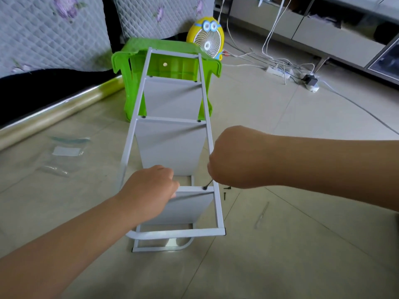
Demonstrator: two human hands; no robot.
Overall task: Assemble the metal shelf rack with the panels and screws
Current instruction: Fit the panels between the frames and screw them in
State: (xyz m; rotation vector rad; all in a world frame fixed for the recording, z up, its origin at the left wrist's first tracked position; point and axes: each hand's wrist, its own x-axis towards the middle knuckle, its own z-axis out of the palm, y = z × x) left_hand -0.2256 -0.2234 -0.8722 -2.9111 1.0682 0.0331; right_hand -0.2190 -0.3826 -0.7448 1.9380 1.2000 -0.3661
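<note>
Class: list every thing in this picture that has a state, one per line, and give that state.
shelf rack, lying on its side, far end by the green stool, three panels fitted.
green stool, tipped on its side.
left hand, grips the shelf rack's near crossbar.
right hand, holds a thin tool on a screw.
screw, set in the near crossbar.
loose screws, lying on the floor beside the rack.

- The rack [131,134] lies on the floor; the fingers [173,194] of the left hand [151,188] are on its near crossbar.
- A screw [204,188] sits in that crossbar, just right of those fingers.
- A tool [209,183] runs from the fingers [212,169] of the right hand [235,156] down to the screw.
- Loose screws [225,196] lie on the floor just right of them.
- A stool [129,91] stands well beyond both, with a fan [206,38] behind it.
- Plastic bags [62,156] lie well left.
</note>
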